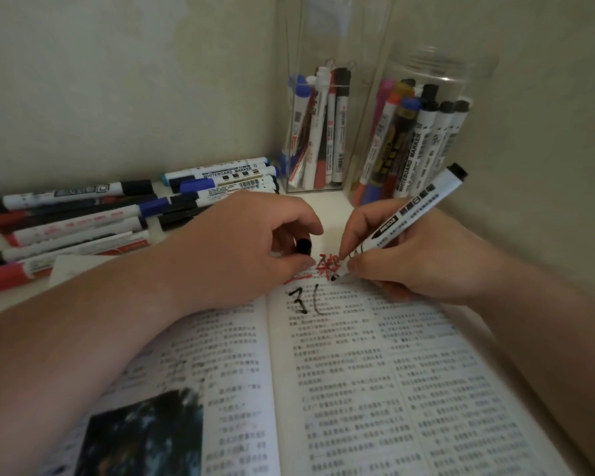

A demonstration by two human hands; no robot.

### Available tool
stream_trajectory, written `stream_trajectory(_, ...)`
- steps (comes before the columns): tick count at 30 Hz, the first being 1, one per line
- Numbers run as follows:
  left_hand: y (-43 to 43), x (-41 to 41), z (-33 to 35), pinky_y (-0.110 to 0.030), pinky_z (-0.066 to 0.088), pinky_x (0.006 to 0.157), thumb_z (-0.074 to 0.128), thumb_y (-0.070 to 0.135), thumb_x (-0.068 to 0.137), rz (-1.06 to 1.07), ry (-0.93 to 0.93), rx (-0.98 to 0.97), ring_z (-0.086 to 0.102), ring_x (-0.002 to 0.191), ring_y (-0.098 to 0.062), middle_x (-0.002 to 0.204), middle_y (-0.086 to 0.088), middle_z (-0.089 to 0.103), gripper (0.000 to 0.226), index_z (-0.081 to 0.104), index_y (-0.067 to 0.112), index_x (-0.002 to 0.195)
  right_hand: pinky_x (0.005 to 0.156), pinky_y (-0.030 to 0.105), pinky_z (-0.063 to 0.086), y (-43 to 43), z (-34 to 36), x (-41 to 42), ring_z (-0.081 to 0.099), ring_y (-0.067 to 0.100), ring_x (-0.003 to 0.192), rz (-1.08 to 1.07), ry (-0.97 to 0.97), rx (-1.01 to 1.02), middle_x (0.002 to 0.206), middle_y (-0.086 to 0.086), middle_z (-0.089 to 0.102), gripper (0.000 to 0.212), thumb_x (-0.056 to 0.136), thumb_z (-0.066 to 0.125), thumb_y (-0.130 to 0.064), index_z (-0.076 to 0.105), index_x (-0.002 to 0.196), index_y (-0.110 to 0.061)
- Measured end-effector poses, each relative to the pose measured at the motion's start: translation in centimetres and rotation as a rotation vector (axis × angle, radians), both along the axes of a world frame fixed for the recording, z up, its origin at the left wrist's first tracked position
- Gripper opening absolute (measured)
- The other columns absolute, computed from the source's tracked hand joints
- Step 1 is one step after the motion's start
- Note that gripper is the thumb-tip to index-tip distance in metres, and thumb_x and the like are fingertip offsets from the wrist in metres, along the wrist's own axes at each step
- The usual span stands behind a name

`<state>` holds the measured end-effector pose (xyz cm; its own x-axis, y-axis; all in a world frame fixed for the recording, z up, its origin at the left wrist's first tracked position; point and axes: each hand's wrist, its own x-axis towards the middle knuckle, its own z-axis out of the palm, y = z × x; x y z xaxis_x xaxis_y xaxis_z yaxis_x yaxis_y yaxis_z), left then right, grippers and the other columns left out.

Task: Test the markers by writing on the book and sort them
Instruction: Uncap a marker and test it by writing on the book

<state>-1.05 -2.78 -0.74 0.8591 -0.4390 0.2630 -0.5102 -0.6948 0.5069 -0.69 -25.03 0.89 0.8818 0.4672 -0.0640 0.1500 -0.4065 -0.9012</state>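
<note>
An open printed book [340,372] lies in front of me, with red and black marker strokes near the top of its right page. My right hand [423,262] grips a white whiteboard marker [416,211] with its black tip touching that page's top margin. My left hand [251,245] rests on the book's top edge, its fingers curled round a black marker cap [303,246]. Several loose markers [83,221] lie in a pile on the table to the left.
Two clear containers stand in the wall corner behind the book: a rectangular box [327,97] and a round jar [426,132], each holding several upright markers. Walls close in at the back and right.
</note>
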Motion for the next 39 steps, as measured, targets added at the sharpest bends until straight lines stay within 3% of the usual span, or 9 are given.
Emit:
stream_trajectory(7, 0.1, 0.1, -0.1, -0.005, 0.044, 0.078, 0.071, 0.04, 0.084, -0.012, -0.032, 0.02, 0.057, 0.092, 0.014, 0.091, 0.031, 0.063, 0.023, 0.068, 0.039, 0.107, 0.037, 0.019, 0.033, 0.2, -0.3, 0.1, 0.04, 0.012, 0.035, -0.018, -0.012, -0.074, 0.046, 0.0, 0.051, 0.009, 0.086, 0.073, 0.001, 0.066, 0.082, 0.004)
stream_trajectory(11, 0.1, 0.2, -0.1, -0.005, 0.041, 0.078, 0.071, 0.042, 0.083, -0.025, -0.05, 0.039, 0.056, 0.092, 0.01, 0.091, 0.027, 0.064, 0.022, 0.07, 0.036, 0.104, 0.037, 0.019, 0.034, 0.0, -0.2, 0.3, 0.039, 0.016, 0.034, 0.013, 0.059, -0.019, 0.047, 0.007, 0.05, 0.014, 0.082, 0.076, 0.0, 0.064, 0.079, 0.006)
stream_trajectory(19, 0.0, 0.2, -0.2, -0.005, 0.041, 0.078, 0.073, 0.042, 0.084, -0.071, -0.055, 0.08, 0.056, 0.093, 0.008, 0.091, 0.026, 0.062, 0.02, 0.07, 0.039, 0.103, 0.041, 0.023, 0.04, -0.2, 0.1, 0.0, 0.046, 0.018, 0.039, 0.106, 0.039, -0.07, 0.054, 0.012, 0.057, 0.008, 0.083, 0.075, 0.006, 0.069, 0.078, 0.005)
stream_trajectory(23, 0.0, 0.2, -0.1, -0.005, 0.041, 0.078, 0.073, 0.039, 0.084, -0.092, -0.053, 0.063, 0.059, 0.092, 0.005, 0.09, 0.025, 0.063, 0.02, 0.072, 0.041, 0.104, 0.04, 0.02, 0.036, -0.3, 0.2, 0.0, 0.045, 0.014, 0.039, 0.092, 0.051, -0.021, 0.051, 0.007, 0.056, 0.011, 0.074, 0.075, -0.005, 0.067, 0.073, 0.003)
stream_trajectory(30, -0.1, 0.1, -0.1, -0.005, 0.04, 0.079, 0.069, 0.039, 0.086, -0.103, -0.058, 0.067, 0.057, 0.092, 0.006, 0.089, 0.024, 0.062, 0.021, 0.072, 0.041, 0.107, 0.042, 0.012, 0.037, -0.2, 0.6, 0.4, 0.049, 0.001, 0.041, 0.008, -0.082, -0.171, 0.048, -0.008, 0.054, 0.012, 0.084, 0.073, -0.001, 0.067, 0.076, 0.006)
stream_trajectory(39, -0.1, 0.3, -0.1, -0.003, 0.038, 0.079, 0.069, 0.041, 0.087, -0.096, -0.074, 0.096, 0.056, 0.093, 0.01, 0.092, 0.027, 0.061, 0.022, 0.071, 0.041, 0.109, 0.042, 0.015, 0.038, -0.7, 0.7, 0.1, 0.046, 0.007, 0.041, 0.105, 0.028, -0.164, 0.049, 0.001, 0.05, 0.012, 0.082, 0.07, 0.009, 0.06, 0.076, 0.014)
